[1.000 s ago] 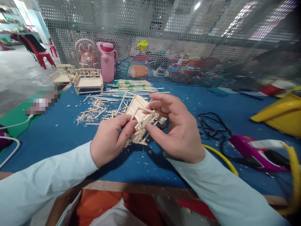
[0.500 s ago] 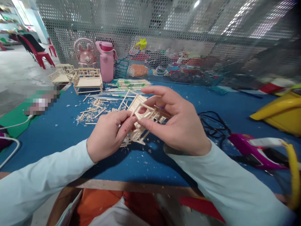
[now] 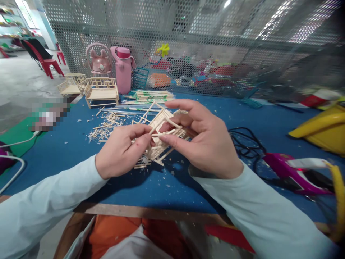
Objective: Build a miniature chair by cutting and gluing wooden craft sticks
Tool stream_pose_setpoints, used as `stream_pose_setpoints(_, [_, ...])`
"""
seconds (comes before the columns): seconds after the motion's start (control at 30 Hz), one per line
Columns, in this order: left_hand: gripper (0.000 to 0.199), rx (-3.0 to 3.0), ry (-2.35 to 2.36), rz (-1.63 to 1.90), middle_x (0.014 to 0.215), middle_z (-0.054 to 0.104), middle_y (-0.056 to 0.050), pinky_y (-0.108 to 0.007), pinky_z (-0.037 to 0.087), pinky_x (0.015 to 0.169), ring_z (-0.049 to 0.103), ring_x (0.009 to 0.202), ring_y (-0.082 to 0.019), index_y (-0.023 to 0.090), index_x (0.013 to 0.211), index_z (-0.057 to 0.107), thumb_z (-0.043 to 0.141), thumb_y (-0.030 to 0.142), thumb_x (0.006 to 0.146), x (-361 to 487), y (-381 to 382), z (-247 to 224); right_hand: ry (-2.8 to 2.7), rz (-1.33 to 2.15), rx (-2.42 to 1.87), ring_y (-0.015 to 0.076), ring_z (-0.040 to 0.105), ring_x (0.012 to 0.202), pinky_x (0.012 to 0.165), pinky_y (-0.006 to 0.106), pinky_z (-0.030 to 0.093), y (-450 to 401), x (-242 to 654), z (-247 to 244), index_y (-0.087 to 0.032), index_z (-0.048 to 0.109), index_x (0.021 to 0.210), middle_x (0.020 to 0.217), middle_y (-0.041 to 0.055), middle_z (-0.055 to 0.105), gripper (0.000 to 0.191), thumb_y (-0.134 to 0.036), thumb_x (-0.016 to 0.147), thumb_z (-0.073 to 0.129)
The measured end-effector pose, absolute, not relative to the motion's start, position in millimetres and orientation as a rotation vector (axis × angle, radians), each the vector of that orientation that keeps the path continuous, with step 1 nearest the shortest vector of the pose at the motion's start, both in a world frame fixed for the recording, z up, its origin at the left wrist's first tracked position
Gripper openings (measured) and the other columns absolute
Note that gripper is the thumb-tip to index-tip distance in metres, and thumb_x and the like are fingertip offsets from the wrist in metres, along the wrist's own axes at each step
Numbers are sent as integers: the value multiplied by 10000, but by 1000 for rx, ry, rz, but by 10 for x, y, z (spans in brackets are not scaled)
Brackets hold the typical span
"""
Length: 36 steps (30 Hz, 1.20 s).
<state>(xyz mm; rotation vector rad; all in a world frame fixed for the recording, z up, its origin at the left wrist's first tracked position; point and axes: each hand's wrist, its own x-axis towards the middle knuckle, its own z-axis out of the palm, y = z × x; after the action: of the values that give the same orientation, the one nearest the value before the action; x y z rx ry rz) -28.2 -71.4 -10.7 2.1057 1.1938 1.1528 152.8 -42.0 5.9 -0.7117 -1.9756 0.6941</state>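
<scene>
Between my hands is a miniature bench (image 3: pixel 161 117) built of thin pale wooden sticks, tilted above the table. My left hand (image 3: pixel 121 150) pinches a stick at its near left corner between thumb and forefinger. With thumb below and fingers around the far side, my right hand (image 3: pixel 208 140) grips the bench's right part. A thin stick (image 3: pixel 168 134) runs between the two thumbs; whether it is joined to the frame I cannot tell. My fingers hide part of the bench. Two finished-looking miniature benches (image 3: pixel 101 94) (image 3: pixel 70 88) stand at the back left.
Stick offcuts (image 3: pixel 107 124) litter the blue tabletop (image 3: pixel 124 194) beyond my left hand, before bundled sticks (image 3: pixel 153 96). A pink bottle (image 3: pixel 123 73) stands by the perforated metal screen (image 3: pixel 229 36). At right lie a purple glue gun (image 3: pixel 285 171), black cable (image 3: pixel 244 144) and yellow dustpan (image 3: pixel 320 126).
My left hand has shifted slightly left, and its thumb tip is now apart from the right thumb. The bench has turned a little, showing more of the stick between the thumbs.
</scene>
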Motion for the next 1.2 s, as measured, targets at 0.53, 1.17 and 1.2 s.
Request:
stream_pose_setpoints(0.53, [436,2311,1108,1201,1233,595,-135,-411,397,1040,529,1188,-263,142,1149,585,648,382,791,-528,-667,-144,-1769,643,-660,191,671,779,684,344,567,-471,1550,-147,-315,532,1092,860,5,685,409,-157,749,689])
stream_pose_setpoints(1.17, [897,2416,1344,1043,1243,522,-167,-402,536,837,560,1082,-273,180,1379,298,765,457,665,-736,-573,-398,-2563,602,-586,152,647,778,737,299,507,88,1594,-54,-226,718,886,861,18,714,145,-198,832,586])
stream_pose_setpoints(1.2, [848,2321,1380,1019,1138,568,-137,-374,550,765,592,983,-248,168,1328,344,768,464,655,-730,-575,-418,-2642,631,-497,145,645,809,749,288,502,140,1511,-65,-227,723,911,893,20,710,163,-188,833,586])
